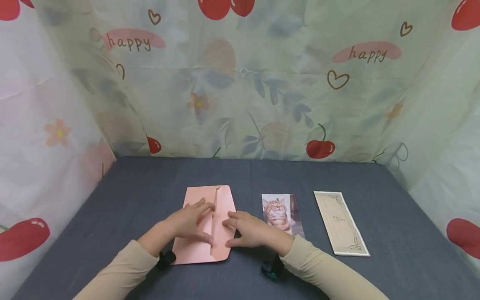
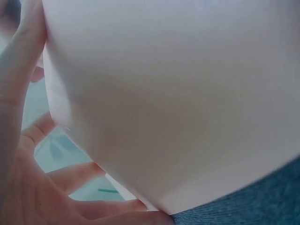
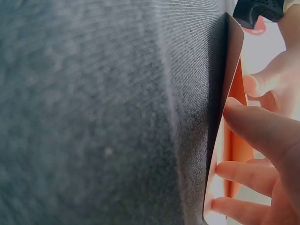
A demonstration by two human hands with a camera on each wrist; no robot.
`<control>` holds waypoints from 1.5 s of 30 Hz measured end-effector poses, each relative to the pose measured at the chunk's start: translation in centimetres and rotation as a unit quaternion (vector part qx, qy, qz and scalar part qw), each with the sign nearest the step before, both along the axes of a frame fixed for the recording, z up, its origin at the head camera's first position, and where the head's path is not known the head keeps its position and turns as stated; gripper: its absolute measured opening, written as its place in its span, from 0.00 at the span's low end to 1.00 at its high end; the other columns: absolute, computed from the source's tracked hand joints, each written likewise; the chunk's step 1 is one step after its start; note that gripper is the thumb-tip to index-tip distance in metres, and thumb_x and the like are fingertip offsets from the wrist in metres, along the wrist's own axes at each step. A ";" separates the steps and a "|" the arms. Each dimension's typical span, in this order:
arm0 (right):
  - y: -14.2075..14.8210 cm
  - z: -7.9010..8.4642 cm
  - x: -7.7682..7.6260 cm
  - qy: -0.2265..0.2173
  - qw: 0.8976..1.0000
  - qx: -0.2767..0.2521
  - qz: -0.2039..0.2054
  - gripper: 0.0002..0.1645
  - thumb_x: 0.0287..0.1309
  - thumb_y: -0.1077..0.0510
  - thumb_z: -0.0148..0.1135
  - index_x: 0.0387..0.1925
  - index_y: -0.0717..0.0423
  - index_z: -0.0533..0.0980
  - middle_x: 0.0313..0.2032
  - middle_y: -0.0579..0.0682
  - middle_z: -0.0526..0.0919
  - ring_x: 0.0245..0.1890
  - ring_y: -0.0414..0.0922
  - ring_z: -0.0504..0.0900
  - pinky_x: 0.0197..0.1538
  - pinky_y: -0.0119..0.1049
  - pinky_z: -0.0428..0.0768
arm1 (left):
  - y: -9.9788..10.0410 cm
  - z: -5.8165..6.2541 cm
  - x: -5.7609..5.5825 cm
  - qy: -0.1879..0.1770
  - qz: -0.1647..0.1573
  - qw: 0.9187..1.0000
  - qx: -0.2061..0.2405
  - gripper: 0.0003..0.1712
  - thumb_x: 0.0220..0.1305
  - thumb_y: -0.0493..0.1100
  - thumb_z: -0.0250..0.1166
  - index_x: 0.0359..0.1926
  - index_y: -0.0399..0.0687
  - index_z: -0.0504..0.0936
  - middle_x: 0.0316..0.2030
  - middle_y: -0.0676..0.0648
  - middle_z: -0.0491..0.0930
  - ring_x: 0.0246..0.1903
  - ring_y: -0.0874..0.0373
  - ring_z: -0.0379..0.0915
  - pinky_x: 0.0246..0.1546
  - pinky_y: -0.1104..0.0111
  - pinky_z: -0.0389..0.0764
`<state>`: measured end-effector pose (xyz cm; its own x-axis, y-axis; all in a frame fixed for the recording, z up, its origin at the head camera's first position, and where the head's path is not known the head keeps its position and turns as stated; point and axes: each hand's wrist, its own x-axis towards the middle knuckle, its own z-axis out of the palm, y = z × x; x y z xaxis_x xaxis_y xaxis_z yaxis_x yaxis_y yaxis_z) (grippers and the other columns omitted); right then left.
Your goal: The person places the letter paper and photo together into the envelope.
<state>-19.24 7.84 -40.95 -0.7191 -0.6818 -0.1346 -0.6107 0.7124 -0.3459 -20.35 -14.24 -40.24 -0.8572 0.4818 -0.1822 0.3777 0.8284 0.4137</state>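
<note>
A pink envelope [image 1: 195,250] lies on the dark cloth with its flap [image 1: 222,241] folded out to the right. Over the envelope's mouth spreads my left hand [image 1: 187,223], its fingertips and thumb touching along the pocket edge. In the left wrist view, the pale paper [image 2: 178,93] fills most of the picture beside that hand [image 2: 42,187]. Fingers of my right hand [image 1: 249,230] rest apart on the flap, and the right wrist view shows that hand [image 3: 276,164] touching the flap's edge [image 3: 229,70]. What the envelope contains is hidden.
Right of the envelope lies a cat picture [image 1: 276,213], partly covered by my right hand and arm. Farther right is a cream card [image 1: 339,223] with ornate corners. A printed curtain [image 1: 243,104] surrounds the dark tablecloth [image 1: 150,187] at the back and sides.
</note>
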 end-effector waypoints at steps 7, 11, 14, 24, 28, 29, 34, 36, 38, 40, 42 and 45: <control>0.7 0.0 -0.4 0.010 0.998 -0.052 0.014 0.31 0.54 0.47 0.64 0.58 0.56 0.71 0.63 0.60 0.70 0.64 0.55 0.68 0.65 0.51 0.67 | 0.1 -0.2 -0.1 0.006 0.001 1.000 -0.007 0.47 0.38 0.67 0.72 0.59 0.55 0.65 0.68 0.33 0.56 0.62 0.37 0.65 0.66 0.41 0.55; 1.2 0.3 -0.6 0.025 0.996 -0.084 0.015 0.29 0.56 0.49 0.62 0.57 0.57 0.72 0.60 0.58 0.73 0.62 0.53 0.70 0.64 0.49 0.68 | 0.1 -0.2 -0.2 0.007 0.000 1.000 -0.008 0.47 0.37 0.67 0.72 0.58 0.56 0.66 0.68 0.33 0.56 0.61 0.37 0.66 0.66 0.41 0.55; 1.7 0.5 -0.7 0.031 0.993 -0.113 0.006 0.27 0.57 0.50 0.62 0.56 0.58 0.72 0.57 0.55 0.76 0.60 0.51 0.73 0.62 0.47 0.71 | 0.1 -0.1 -0.1 0.006 0.001 1.000 -0.008 0.47 0.37 0.68 0.72 0.58 0.56 0.66 0.68 0.33 0.57 0.61 0.36 0.66 0.65 0.41 0.55; 4.1 0.3 -1.2 0.021 0.977 -0.211 -0.037 0.23 0.57 0.54 0.62 0.52 0.61 0.74 0.50 0.57 0.81 0.47 0.53 0.81 0.50 0.45 0.80 | 0.0 -0.3 -0.1 0.009 0.000 1.000 -0.001 0.47 0.36 0.68 0.72 0.57 0.57 0.66 0.68 0.35 0.57 0.61 0.37 0.65 0.66 0.42 0.55; 5.0 0.3 -1.3 0.012 0.972 -0.228 -0.057 0.22 0.57 0.55 0.62 0.51 0.62 0.74 0.49 0.58 0.81 0.46 0.53 0.82 0.48 0.46 0.81 | -0.1 -0.4 -0.1 0.014 -0.003 1.000 0.004 0.47 0.36 0.68 0.72 0.57 0.57 0.66 0.68 0.34 0.56 0.62 0.37 0.64 0.66 0.42 0.55; 5.2 0.4 -1.3 0.011 0.971 -0.231 -0.061 0.22 0.58 0.55 0.62 0.51 0.63 0.74 0.48 0.59 0.81 0.46 0.53 0.82 0.47 0.46 0.81 | -0.1 -0.4 -0.1 0.015 -0.004 1.000 0.006 0.47 0.36 0.68 0.72 0.57 0.57 0.66 0.68 0.33 0.56 0.62 0.37 0.65 0.66 0.42 0.55; 6.4 0.3 -1.3 0.010 0.967 -0.238 -0.087 0.21 0.58 0.56 0.61 0.50 0.64 0.75 0.46 0.60 0.82 0.43 0.51 0.83 0.45 0.38 0.82 | -0.2 -0.4 0.0 0.015 -0.006 1.000 0.007 0.46 0.37 0.67 0.72 0.57 0.57 0.66 0.68 0.33 0.56 0.62 0.37 0.64 0.67 0.42 0.54; 7.0 0.2 -1.4 0.012 0.965 -0.242 -0.097 0.20 0.58 0.57 0.61 0.50 0.64 0.75 0.46 0.60 0.82 0.41 0.50 0.83 0.43 0.35 0.82 | -0.2 -0.4 0.0 0.015 -0.008 1.000 0.007 0.46 0.38 0.67 0.72 0.57 0.57 0.66 0.68 0.33 0.56 0.63 0.37 0.63 0.67 0.42 0.54; 7.6 0.1 -1.5 0.015 0.962 -0.250 -0.109 0.20 0.58 0.58 0.62 0.49 0.65 0.75 0.45 0.60 0.82 0.40 0.48 0.83 0.42 0.33 0.81 | -0.2 -0.3 0.0 0.016 -0.009 1.000 0.007 0.46 0.38 0.67 0.72 0.57 0.57 0.66 0.68 0.33 0.56 0.63 0.37 0.63 0.67 0.42 0.54; 8.2 0.0 -1.6 0.019 0.959 -0.254 -0.123 0.19 0.58 0.58 0.62 0.48 0.65 0.76 0.44 0.60 0.83 0.39 0.48 0.83 0.40 0.31 0.81 | -0.1 -0.3 0.0 0.017 -0.009 1.000 0.007 0.46 0.38 0.67 0.72 0.57 0.57 0.66 0.68 0.33 0.56 0.63 0.36 0.63 0.67 0.42 0.54; 8.7 0.1 -1.7 0.020 0.956 -0.258 -0.138 0.18 0.57 0.59 0.62 0.47 0.65 0.76 0.43 0.59 0.83 0.37 0.47 0.83 0.39 0.30 0.81 | -0.2 -0.3 0.0 0.018 -0.009 1.000 0.009 0.46 0.38 0.67 0.72 0.57 0.56 0.66 0.68 0.33 0.56 0.62 0.36 0.63 0.67 0.42 0.54; 9.5 0.2 -1.9 0.020 0.953 -0.255 -0.164 0.17 0.56 0.59 0.63 0.46 0.64 0.77 0.41 0.58 0.84 0.36 0.47 0.83 0.36 0.29 0.80 | -0.2 -0.3 0.0 0.018 -0.008 1.000 0.007 0.46 0.38 0.67 0.72 0.57 0.57 0.66 0.68 0.33 0.56 0.63 0.36 0.63 0.67 0.42 0.54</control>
